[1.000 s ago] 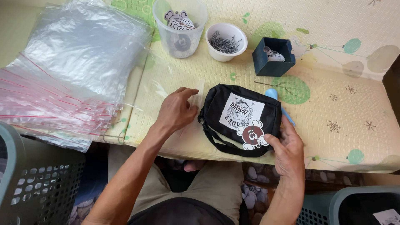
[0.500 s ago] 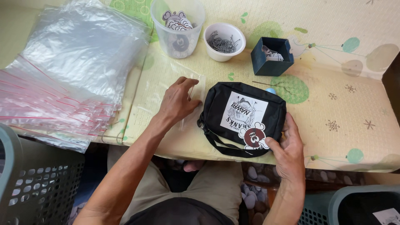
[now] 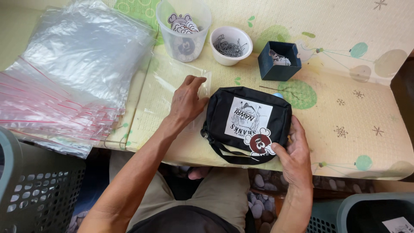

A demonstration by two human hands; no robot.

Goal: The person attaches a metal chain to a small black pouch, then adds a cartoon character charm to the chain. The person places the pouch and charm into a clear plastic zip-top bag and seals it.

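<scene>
A small black pouch bag (image 3: 241, 110) with a white printed patch and a round brown cartoon tag (image 3: 260, 143) lies near the front edge of the patterned mat. My right hand (image 3: 294, 153) grips its lower right corner, thumb on the tag. My left hand (image 3: 186, 102) lies flat on a clear plastic bag (image 3: 170, 82) spread just left of the pouch, fingers pointing away from me. The pouch's black strap (image 3: 224, 152) loops over the mat's front edge.
A thick stack of clear zip bags with red strips (image 3: 64, 73) fills the left. At the back stand a clear cup of cartoon tags (image 3: 183, 32), a white bowl of metal pins (image 3: 230, 45) and a dark blue box (image 3: 278, 60). Grey baskets (image 3: 30, 190) sit low left and low right.
My left hand has slid from the pouch's left corner up onto the clear plastic bag and flattened there. The right hand and the pouch stayed in place.
</scene>
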